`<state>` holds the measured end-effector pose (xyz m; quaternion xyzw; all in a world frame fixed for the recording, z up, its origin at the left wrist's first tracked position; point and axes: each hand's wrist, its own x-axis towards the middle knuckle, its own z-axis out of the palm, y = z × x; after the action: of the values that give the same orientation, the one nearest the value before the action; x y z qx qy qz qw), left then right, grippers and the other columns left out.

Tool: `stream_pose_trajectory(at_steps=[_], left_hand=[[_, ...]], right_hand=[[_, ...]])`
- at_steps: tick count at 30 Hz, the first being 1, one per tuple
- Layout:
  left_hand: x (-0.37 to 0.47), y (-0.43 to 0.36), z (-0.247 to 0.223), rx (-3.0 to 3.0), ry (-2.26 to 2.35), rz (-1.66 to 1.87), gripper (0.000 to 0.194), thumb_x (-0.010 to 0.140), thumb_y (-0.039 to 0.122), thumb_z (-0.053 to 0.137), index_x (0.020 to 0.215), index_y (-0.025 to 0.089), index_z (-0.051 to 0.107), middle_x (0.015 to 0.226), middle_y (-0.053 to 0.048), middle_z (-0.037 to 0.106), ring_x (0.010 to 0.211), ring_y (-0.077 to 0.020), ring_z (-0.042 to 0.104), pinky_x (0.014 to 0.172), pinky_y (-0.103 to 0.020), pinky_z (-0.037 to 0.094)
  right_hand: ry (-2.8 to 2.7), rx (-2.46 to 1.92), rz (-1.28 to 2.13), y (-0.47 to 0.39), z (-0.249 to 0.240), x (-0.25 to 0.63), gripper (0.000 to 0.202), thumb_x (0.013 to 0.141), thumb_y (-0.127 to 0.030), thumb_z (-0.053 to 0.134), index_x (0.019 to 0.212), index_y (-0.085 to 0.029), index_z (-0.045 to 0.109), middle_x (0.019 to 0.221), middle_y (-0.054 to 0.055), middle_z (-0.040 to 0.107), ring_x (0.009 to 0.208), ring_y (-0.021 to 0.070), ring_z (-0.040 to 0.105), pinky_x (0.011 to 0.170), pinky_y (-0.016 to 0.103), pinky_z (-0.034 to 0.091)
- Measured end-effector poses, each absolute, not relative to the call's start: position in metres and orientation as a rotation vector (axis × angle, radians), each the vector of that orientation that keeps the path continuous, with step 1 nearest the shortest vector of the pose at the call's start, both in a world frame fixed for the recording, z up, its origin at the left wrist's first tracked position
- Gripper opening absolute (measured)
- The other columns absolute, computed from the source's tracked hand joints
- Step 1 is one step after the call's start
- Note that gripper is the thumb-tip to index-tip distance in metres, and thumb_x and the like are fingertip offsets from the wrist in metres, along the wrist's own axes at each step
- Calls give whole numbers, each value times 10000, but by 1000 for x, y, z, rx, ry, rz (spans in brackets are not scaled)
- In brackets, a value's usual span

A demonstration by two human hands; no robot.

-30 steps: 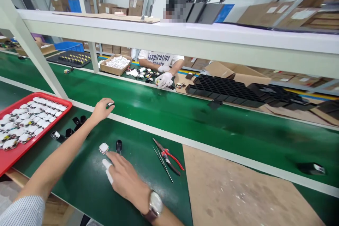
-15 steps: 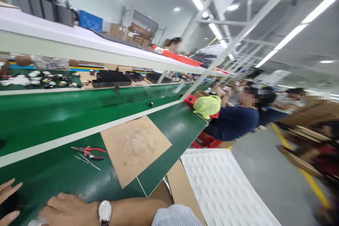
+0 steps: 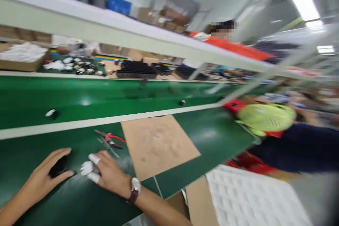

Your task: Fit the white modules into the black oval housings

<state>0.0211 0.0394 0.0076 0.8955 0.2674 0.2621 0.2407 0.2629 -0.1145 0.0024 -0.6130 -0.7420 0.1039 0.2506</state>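
Note:
My left hand (image 3: 43, 176) curves its fingers and thumb around a dark black part (image 3: 58, 166) over the green bench; the part's kind cannot be made out. To its right, my right hand (image 3: 112, 174), with white covers on its fingertips and a watch at the wrist, pinches a small white ridged piece (image 3: 86, 168). The two held things are a short gap apart. Just beyond my right hand lie red-handled pliers (image 3: 112, 139) and metal tweezers (image 3: 108, 147). A brown cardboard sheet (image 3: 159, 144) lies to the right of them.
Beyond the pale divider runs a green conveyor belt (image 3: 87, 91) carrying a small black-and-white part (image 3: 51, 113). A white shelf (image 3: 119, 31) crosses above. At right are a lime-green fan (image 3: 266, 117), a seated co-worker's dark sleeve (image 3: 304, 148) and white moulded trays (image 3: 254, 197).
The view has swung left and down, bringing both hands more fully into sight. The white piece in my right hand now shows. A part on the belt has come into view at left.

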Motion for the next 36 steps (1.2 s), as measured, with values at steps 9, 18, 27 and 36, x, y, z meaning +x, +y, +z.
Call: stream_pose_trajectory(at_steps=[9,18,27,36], left_hand=[[-13,32,12,2237,839,547,784,921,432,795,1593,324,406,1545,-120,583,1353,-321,635,1151,-534,538],[-1,17,8,2149,757,525,754,984,154,634,1646,317,312,1544,-113,583,1413,-279,592,1170,-475,523],[-1,12,6,2224,677,559,864,992,84,573,1700,353,156,1537,-108,596,1410,-281,541,1173,-527,476],[0,11,11,2191,680,494,917,987,86,547,1709,370,59,1543,-89,585,1403,-298,519,1172,-556,455]], right_hand=[[-1893,-1403,285,-113,-13,261,490,991,-166,669,1455,-219,521,1222,106,706,1140,258,628,974,456,606],[-1856,-1328,253,-95,26,238,555,975,-101,621,1482,-300,512,1236,99,679,1115,264,660,932,477,623],[-1981,-1318,153,-81,29,231,524,964,-73,636,1442,-259,529,1266,123,659,1177,297,615,951,500,623],[-2098,-1344,165,-75,36,228,435,1000,-120,592,1413,-252,567,1276,121,647,1170,310,607,922,497,636]])
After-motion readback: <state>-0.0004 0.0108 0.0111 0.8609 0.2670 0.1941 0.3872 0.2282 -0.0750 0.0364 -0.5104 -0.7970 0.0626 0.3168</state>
